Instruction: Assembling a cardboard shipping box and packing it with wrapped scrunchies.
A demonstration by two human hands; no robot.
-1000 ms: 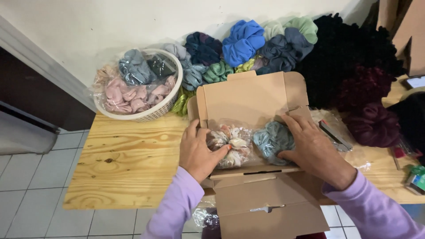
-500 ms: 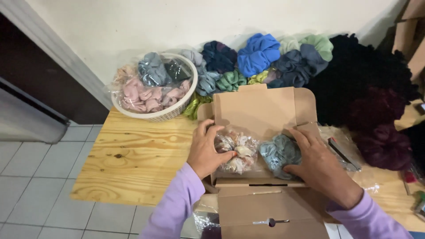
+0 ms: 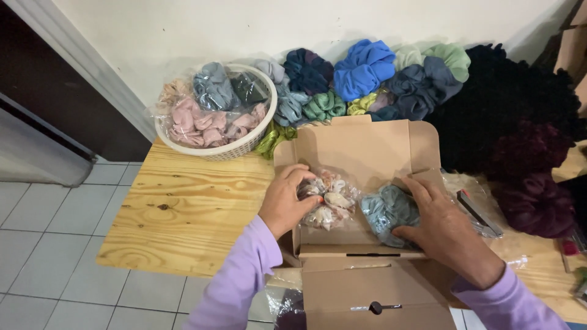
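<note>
Both hands press into an open box point(image 3: 367, 153) on a wooden table point(image 3: 183, 208). Left hand point(image 3: 286, 201) curls its fingers onto a wrapped floral scrunchie point(image 3: 327, 205); right hand point(image 3: 443, 229) lies on a blue-grey scrunchie point(image 3: 385, 211), hiding its near right side. Whether either truly grips, cannot tell. Far left, a basket point(image 3: 208, 146) holds bagged scrunchies. Dark pile point(image 3: 520, 122) on the right runs out of frame.

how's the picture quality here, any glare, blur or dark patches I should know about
Head view: soft, even light, mostly sharp. Glare glints off the clear wrap on the pale patterned scrunchie under the left hand; the right hand on the grey-blue scrunchie casts little shadow. The black fabric pile loses detail; frame edges bend slightly.
</note>
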